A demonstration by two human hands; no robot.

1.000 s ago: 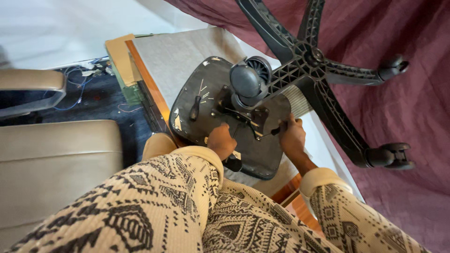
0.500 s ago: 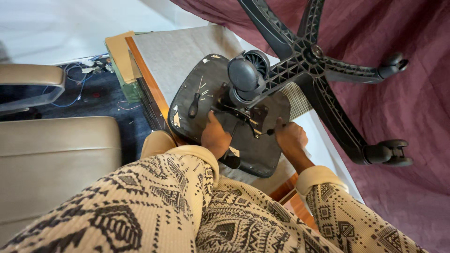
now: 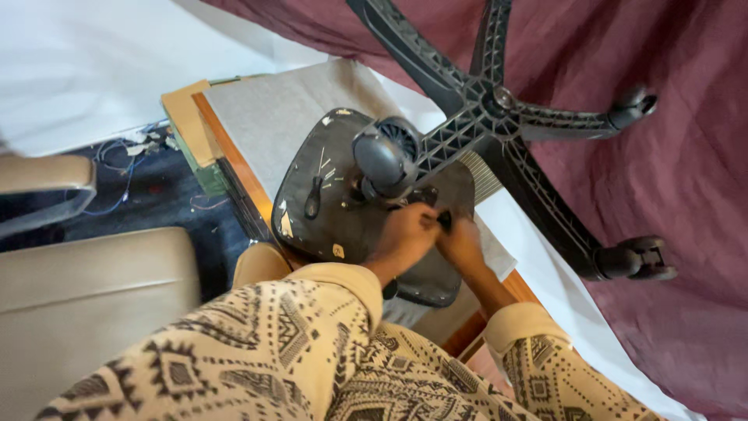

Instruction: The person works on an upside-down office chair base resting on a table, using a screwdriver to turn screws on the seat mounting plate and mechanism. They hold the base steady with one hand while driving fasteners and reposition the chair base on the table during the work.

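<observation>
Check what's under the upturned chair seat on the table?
The seat pan lies on a grey sheet over the wooden table. Both hands cover the mechanism; the seat's underside is hidden.

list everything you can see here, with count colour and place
chair seat underside: 1, black, scuffed, on the table, centre
chair base: 1, black, five arms, above the seat
casters: 3 visible, black, on arm ends
small black part: 1, between both hands
table: 1, wood edge, grey-white cover
cloth: 1, maroon, right
chair: 1, beige, left
cables: several, blue and white, on the floor
sleeves: 2, cream with black pattern, bottom
left hand: 1, on the part
right hand: 1, on the part
</observation>
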